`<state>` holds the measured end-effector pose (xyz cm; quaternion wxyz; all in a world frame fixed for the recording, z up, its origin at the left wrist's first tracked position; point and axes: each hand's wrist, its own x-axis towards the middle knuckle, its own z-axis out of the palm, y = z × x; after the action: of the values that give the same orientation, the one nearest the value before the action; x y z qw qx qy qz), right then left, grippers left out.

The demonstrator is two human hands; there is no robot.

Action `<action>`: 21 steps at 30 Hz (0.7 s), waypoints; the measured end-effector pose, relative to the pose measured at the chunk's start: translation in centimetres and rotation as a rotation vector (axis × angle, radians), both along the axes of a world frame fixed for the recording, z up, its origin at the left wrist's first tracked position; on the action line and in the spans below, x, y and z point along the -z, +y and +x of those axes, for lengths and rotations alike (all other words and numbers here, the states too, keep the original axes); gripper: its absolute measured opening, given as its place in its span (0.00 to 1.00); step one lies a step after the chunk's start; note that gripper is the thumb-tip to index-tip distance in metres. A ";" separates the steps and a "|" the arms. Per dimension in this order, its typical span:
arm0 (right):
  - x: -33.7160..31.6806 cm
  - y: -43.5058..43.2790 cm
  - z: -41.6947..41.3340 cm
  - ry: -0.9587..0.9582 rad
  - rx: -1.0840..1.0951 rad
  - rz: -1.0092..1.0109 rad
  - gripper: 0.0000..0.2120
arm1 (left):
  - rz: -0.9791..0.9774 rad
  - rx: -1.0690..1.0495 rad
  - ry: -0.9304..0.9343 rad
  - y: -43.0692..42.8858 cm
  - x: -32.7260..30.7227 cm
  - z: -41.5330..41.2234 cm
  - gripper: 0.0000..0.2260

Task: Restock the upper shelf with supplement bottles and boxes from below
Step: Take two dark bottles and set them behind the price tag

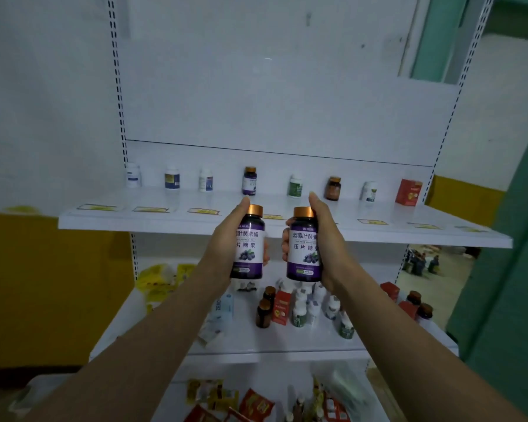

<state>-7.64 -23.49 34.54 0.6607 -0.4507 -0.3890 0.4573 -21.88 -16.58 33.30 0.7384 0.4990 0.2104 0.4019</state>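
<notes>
Right now you hold two matching bottles upright in front of the upper shelf (165, 222), each with its long axis vertical, cap up and label facing you. Your left hand (224, 243) grips the left bottle (250, 249): one digit runs up its side to the cap, and fingertips curl round from behind. Your right hand (331, 239) wraps the right bottle (302, 249) the same way, mirrored. The two bottles are near each other but apart.

Each bottle is dark, with a copper-coloured cap and a white and purple label carrying Chinese characters and a blueberry picture.

At twelve o'clock from the left bottle, a same-looking purple bottle (250, 181) stands at the back of the upper shelf, in a spaced row. To nine o'clock of it stand three white bottles; to three o'clock a green-labelled bottle (295, 186), an amber bottle (333, 188), another white one and a red box (408, 192). Yellow price tags (150, 209) line the shelf front, and your bottles cover part of that edge.

At six o'clock, behind your wrists, the lower shelf (247, 345) holds a crowd of bottles and red boxes.
</notes>
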 end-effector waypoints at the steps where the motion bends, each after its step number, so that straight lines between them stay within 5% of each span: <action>1: -0.1 -0.1 0.0 0.004 -0.005 -0.002 0.24 | 0.002 0.003 -0.002 -0.1 -0.1 -0.1 0.20; 11: -1.9 1.8 -0.5 0.001 -0.088 0.032 0.24 | 0.034 0.072 -0.017 0.8 -2.2 -1.5 0.17; 16: -2.0 3.7 -0.2 -0.028 -0.120 0.046 0.26 | 0.154 0.116 0.133 3.3 -1.9 -1.4 0.19; 21: -2.3 6.2 1.5 -0.080 -0.112 0.065 0.10 | 0.297 0.040 0.325 7.4 -1.7 0.1 0.28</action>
<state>-6.17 -17.25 36.86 0.6322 -0.4245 -0.4543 0.4624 -21.81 -9.13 35.02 0.6208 0.6647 0.2552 0.3280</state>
